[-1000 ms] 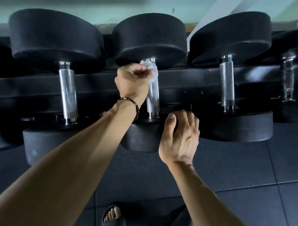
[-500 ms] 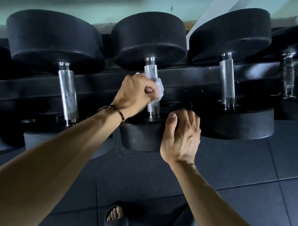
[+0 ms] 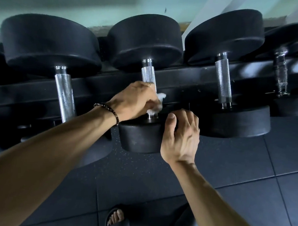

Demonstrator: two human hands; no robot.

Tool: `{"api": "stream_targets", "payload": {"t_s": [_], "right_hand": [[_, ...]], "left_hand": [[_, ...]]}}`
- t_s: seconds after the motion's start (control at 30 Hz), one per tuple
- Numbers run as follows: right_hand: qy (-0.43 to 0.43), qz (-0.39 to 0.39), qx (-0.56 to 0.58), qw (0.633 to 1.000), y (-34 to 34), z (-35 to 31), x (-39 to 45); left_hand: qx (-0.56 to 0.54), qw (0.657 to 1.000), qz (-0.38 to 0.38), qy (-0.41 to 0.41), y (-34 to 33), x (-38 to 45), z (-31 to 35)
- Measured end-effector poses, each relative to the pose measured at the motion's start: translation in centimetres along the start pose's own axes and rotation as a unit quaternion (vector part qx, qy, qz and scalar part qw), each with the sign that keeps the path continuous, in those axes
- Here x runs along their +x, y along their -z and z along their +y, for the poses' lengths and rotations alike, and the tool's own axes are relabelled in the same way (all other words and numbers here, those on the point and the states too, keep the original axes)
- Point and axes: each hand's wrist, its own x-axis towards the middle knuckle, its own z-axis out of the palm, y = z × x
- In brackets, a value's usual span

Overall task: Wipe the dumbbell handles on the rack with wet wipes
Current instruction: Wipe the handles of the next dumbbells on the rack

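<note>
Several black dumbbells lie across a dark rack (image 3: 191, 80), each with a knurled chrome handle. My left hand (image 3: 133, 101) grips a white wet wipe (image 3: 158, 103) wrapped round the near end of the middle dumbbell's handle (image 3: 147, 73), close to the near weight (image 3: 139, 138). The upper part of that handle shows bare above my fingers. My right hand (image 3: 180, 136) holds the right edge of the near weight, thumb on top and fingers curled over the far side.
Neighbouring dumbbell handles stand to the left (image 3: 64, 95) and right (image 3: 223, 83), with a smaller one at the far right (image 3: 280, 73). Dark rubber floor tiles (image 3: 247, 165) lie below. My sandalled feet (image 3: 116, 219) show at the bottom edge.
My left hand has slid the wipe down the middle handle from the far weight to the near end. My right hand has stayed on the near weight.
</note>
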Motion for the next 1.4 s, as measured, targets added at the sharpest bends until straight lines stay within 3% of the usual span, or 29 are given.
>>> {"api": "stream_targets", "payload": {"t_s": [0.1,0.23,0.3,0.47,0.63,0.7,0.83,0.93,1.0,1.2,1.4], "right_hand": [[-0.004,-0.002,0.004,1.000,0.0,-0.1,0.0],[0.001,-0.003,-0.007,1.000,-0.1,0.1,0.0],[0.001,0.001,-0.008,1.000,-0.1,0.1,0.0],[-0.006,-0.008,0.002,1.000,0.0,-0.1,0.0],[-0.007,-0.012,-0.009,1.000,0.0,0.0,0.0],[-0.009,-0.011,-0.010,1.000,0.1,-0.1,0.0],[-0.013,-0.013,-0.005,1.000,0.1,-0.3,0.0],[-0.008,-0.013,-0.012,1.000,0.1,-0.2,0.1],[-0.007,-0.009,-0.012,1.000,0.1,-0.2,0.1],[-0.004,-0.005,-0.012,1.000,0.0,-0.1,0.1],[-0.048,-0.057,0.033,0.997,0.8,-0.9,0.3]], "left_hand": [[0.017,0.995,0.093,0.035,0.3,0.8,-0.5],[0.043,0.997,-0.058,-0.022,-0.4,-0.2,0.3],[0.058,0.995,-0.078,-0.034,-0.5,-0.4,0.3],[0.011,0.998,0.051,0.017,0.8,1.2,-0.5],[0.079,0.990,-0.107,-0.041,0.0,-0.3,1.0],[0.076,0.992,-0.092,-0.044,0.3,-0.1,0.8],[0.070,0.997,0.031,0.017,1.6,1.5,-0.5],[0.100,0.991,-0.086,-0.034,0.9,0.9,0.5],[0.136,0.981,-0.125,-0.051,0.2,0.5,1.0],[0.159,0.987,-0.021,0.000,0.9,2.0,1.2],[-0.027,0.995,0.057,0.078,1.1,0.0,2.3]]}}
